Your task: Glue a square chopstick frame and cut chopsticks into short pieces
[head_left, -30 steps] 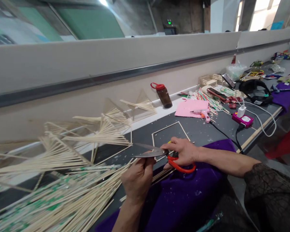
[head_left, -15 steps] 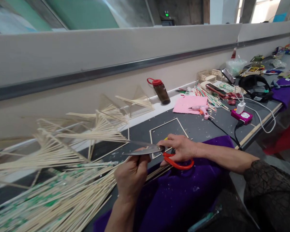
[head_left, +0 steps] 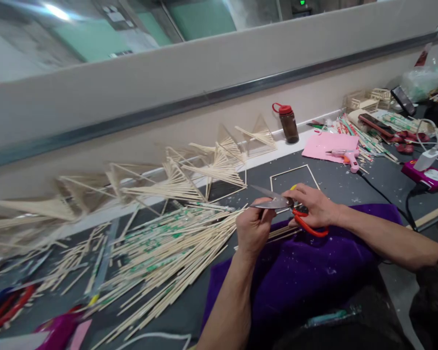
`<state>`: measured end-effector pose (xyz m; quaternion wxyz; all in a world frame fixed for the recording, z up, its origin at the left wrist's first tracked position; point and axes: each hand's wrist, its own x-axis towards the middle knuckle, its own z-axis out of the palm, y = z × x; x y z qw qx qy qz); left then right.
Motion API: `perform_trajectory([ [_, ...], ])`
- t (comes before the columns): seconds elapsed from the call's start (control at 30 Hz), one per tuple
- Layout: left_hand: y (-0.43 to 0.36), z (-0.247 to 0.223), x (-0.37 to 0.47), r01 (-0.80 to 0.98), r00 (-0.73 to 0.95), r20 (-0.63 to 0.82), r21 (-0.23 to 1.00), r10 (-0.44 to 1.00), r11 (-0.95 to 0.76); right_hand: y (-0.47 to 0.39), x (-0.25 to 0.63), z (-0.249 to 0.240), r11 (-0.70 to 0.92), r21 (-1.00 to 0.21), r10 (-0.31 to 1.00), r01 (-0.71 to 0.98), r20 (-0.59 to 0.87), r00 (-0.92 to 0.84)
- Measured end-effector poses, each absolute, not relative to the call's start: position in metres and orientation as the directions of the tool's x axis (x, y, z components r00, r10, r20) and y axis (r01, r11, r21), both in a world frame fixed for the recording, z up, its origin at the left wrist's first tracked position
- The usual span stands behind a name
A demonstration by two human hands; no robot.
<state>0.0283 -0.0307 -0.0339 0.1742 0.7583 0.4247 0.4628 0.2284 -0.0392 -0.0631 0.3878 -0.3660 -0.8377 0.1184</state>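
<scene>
My right hand (head_left: 316, 204) grips a pair of scissors (head_left: 311, 227) with red handles, its blades spread apart and pointing left. Close beneath the blades is my left hand (head_left: 251, 227), fingers closed in a pinch. Whatever lies between those fingers is hidden by the blades and knuckles. A few thin wooden sticks (head_left: 282, 234) lie under my hands at the edge of a purple cloth (head_left: 299, 277). Just behind my hands, a four-sided frame of thin sticks (head_left: 290, 171) lies flat on the dark table.
Loose sticks (head_left: 190, 257) spread to the left, before several twisted stick structures (head_left: 171, 187) along the wall. A red-capped bottle (head_left: 289, 126), pink glue gun (head_left: 346, 155) and magenta power strip (head_left: 425, 175) stand or lie right. More tools show at lower left, including red handles (head_left: 12, 306).
The view has swung left, so more of the table's left side shows and everything sits further right. Both hands keep nearly the same pose around the scissors.
</scene>
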Motion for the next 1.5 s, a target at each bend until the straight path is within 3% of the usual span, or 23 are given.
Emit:
perform_trajectory([
  [0.23, -0.0304, -0.0374, 0.0273, 0.427, 0.231, 0.503, 0.717, 0.833, -0.551, -0.0413, 0.2265, -0.0592, 0.718, -0.495, 0.693, 0.489, 0.575, -0.436],
  [0.57, -0.0341, -0.0343, 0.0305, 0.434, 0.327, 0.506, 0.67, 0.798, -0.603, -0.0433, 0.2257, -0.0581, 0.706, -0.539, 0.708, 0.459, 0.559, -0.432],
  [1.0, -0.0353, -0.0346, 0.0329, 0.367, 0.346, 0.506, 0.702, 0.79, -0.611, -0.0457, 0.2261, -0.0574, 0.683, -0.583, 0.73, 0.441, 0.523, -0.44],
  [1.5, -0.0361, -0.0347, 0.0338, 0.396, 0.327, 0.461, 0.725, 0.825, -0.563, -0.041, 0.2288, -0.0636, 0.746, -0.533, 0.666, 0.399, 0.61, -0.43],
])
